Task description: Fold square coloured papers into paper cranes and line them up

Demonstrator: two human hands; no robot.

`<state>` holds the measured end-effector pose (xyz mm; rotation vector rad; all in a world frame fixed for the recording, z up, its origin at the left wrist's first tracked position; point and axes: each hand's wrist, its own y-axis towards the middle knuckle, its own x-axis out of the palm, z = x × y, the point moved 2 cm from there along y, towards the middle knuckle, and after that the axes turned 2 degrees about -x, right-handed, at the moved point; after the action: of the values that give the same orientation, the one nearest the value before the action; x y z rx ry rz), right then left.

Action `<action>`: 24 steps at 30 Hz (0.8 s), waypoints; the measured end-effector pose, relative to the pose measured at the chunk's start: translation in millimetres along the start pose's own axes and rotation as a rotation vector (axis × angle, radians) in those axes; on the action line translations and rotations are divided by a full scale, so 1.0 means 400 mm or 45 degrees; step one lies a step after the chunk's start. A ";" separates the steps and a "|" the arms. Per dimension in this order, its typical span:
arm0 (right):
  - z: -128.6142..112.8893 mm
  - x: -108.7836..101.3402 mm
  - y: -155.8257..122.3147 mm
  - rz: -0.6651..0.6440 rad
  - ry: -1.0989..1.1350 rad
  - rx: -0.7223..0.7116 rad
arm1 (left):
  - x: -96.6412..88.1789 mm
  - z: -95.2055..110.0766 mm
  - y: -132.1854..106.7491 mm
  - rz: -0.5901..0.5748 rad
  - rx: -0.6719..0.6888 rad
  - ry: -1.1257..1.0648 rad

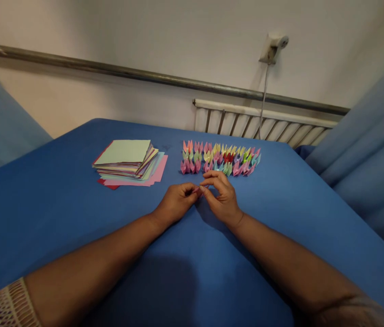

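Between my two hands is a small folded piece of pink paper (198,190), mostly covered by the fingers. My left hand (177,202) is closed, pinching it between thumb and forefinger. From the other side my right hand (224,200) pinches the paper with thumb and fingertips, its other fingers curved above. Just beyond the hands stand rows of folded paper cranes (228,157) in pink, yellow, green, red and blue. To the left lies an uneven stack of coloured paper sheets (122,152), pale green on top.
A blue cloth (76,218) covers the table. Behind it are a white radiator (246,120), a metal pipe (127,72) along the wall, and a socket (271,50) with a plugged-in cord. Blue curtains (369,150) hang at both sides.
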<state>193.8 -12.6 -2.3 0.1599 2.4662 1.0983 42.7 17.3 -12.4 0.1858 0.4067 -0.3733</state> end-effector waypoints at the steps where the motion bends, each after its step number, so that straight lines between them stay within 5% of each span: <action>1: -0.001 0.000 -0.001 -0.004 -0.010 0.003 | -0.001 0.000 -0.001 -0.005 0.030 0.062; 16: -0.009 0.003 -0.006 -0.178 -0.202 -0.073 | -0.001 0.009 -0.013 -0.130 0.131 0.479; 24: -0.005 0.012 -0.010 -0.148 -0.088 0.002 | 0.012 0.002 -0.012 -0.228 0.034 0.229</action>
<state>189.0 -15.3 -5.7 0.0536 2.3834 1.0248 45.2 11.1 -14.4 0.2102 0.5980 -0.5402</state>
